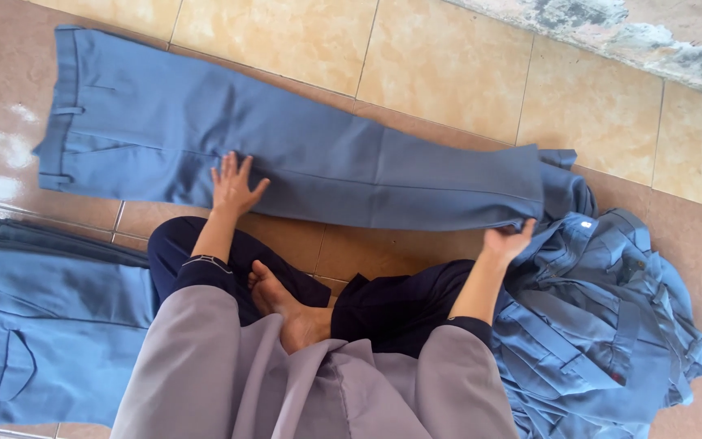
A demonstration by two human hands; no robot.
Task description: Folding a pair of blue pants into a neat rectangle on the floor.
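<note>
A pair of blue trousers [302, 158] lies flat across the tiled floor, waistband at the left and leg ends at the right. My left hand [233, 185] presses flat on the near edge of the trousers, fingers spread. Farther right, my right hand [507, 241] grips the hem end of the trouser leg. I sit cross-legged, with a bare foot [286, 309] showing between my knees.
A stack of folded blue trousers [38, 313] lies at my left. A loose heap of blue garments [603, 325] sits at my right. Tan and brown floor tiles [440, 73] stretch beyond, ending at a rough wall edge [635, 36] at the top right.
</note>
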